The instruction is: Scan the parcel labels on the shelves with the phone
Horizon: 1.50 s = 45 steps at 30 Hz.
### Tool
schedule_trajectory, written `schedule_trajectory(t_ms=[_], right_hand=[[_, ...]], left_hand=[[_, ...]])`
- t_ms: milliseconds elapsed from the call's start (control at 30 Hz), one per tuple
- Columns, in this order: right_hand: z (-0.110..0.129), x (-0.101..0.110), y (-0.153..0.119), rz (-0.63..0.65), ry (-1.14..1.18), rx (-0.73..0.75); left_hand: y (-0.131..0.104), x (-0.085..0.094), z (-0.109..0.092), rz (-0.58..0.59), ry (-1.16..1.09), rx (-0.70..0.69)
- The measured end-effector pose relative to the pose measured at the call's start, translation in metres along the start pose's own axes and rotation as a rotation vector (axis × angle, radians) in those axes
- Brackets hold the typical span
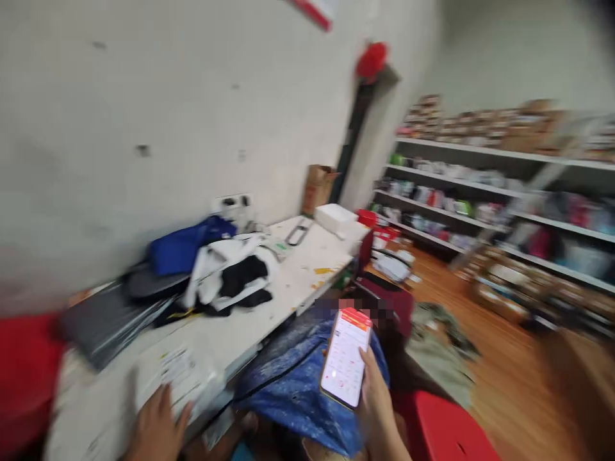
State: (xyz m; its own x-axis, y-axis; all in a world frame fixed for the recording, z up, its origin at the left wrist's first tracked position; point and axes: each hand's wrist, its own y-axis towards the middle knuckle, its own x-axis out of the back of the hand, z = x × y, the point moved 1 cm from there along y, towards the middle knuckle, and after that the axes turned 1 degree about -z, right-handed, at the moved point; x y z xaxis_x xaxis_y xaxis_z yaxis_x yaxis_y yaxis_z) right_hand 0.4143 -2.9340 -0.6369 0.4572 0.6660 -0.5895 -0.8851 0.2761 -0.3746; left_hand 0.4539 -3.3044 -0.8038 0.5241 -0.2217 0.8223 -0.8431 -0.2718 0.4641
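My right hand holds a smartphone with its bright screen facing up, showing a red band at the top and a mostly white page. The thumb lies along the phone's right edge. My left hand rests with spread fingers on a white plastic mailing bag at the near edge of the white table. A printed label shows on the bag, too blurred to read. Below the phone is a blue sack or cloth.
Black-and-white cloth, a blue cloth item and a dark plastic package lie on the table. A cardboard box and a white box stand at its far end. A red stool is at right; loaded shelves stand beyond.
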Motion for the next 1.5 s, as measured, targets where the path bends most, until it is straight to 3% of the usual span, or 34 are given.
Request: schedule_trajectory(t_ms=[133,333,433,600,867,1000,1233,1500], right_hand=[[-0.023,-0.018,0.015,0.083,-0.187,-0.210],[-0.055,-0.032,0.020,0.222,-0.366,-0.411],[-0.065,-0.028,0.023,0.311,-0.354,-0.430],[-0.068,-0.012,0.032,0.296,-0.343,-0.435],[-0.074,0.015,0.045,0.260,-0.347,-0.328],[-0.078,0.011,0.033,0.261,-0.335,-0.318],[-0.082,-0.003,0.017,0.263,-0.324,-0.359],[-0.089,-0.029,-0.001,0.338,-0.302,-0.475]], left_hand=[[-0.021,-0.004,0.001,0.025,0.171,0.108],[-0.007,0.006,-0.028,0.157,0.305,0.224],[0.007,0.018,-0.042,0.247,0.371,0.268],[0.027,0.028,-0.053,0.356,0.441,0.304],[0.029,0.024,-0.057,0.330,0.473,0.289],[0.020,0.021,-0.056,0.313,0.455,0.284],[-0.012,0.009,-0.034,0.281,0.328,0.228],[-0.003,0.021,-0.047,0.367,0.287,0.299]])
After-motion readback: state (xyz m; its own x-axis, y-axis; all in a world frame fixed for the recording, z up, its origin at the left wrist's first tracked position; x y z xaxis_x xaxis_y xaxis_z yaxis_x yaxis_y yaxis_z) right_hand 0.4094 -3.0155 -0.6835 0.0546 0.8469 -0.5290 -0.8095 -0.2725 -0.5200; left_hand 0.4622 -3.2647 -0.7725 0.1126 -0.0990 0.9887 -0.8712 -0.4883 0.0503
